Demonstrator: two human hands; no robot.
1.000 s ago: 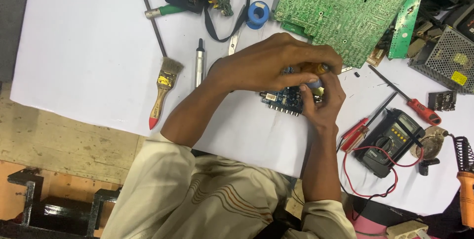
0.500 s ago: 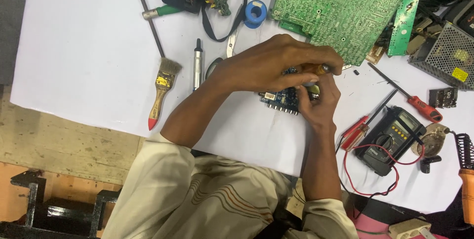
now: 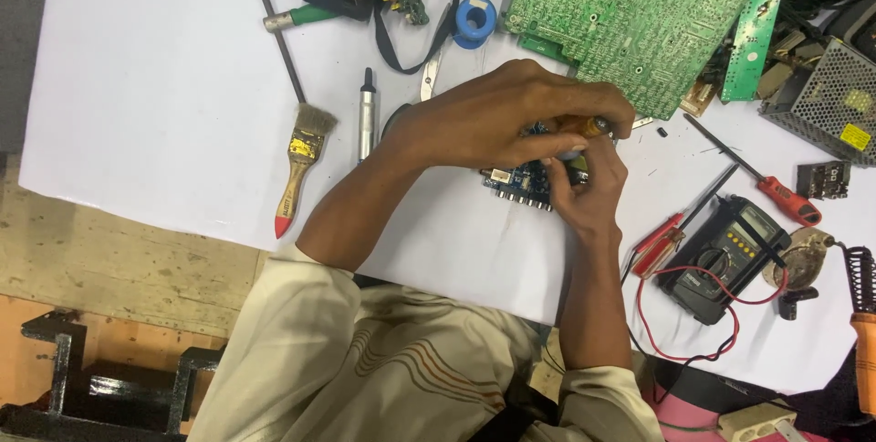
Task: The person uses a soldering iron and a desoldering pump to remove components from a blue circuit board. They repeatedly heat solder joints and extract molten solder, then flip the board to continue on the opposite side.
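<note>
On the white table (image 3: 137, 86) I see my left hand (image 3: 497, 118) curled tight over an orange-handled tool (image 3: 584, 125), probably a screwdriver, while my right hand (image 3: 589, 191) pinches the small blue circuit board (image 3: 525, 182) from below, steadying it near the table's front edge.

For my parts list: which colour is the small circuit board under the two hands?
Blue, seen in the head view: the small circuit board.
</note>
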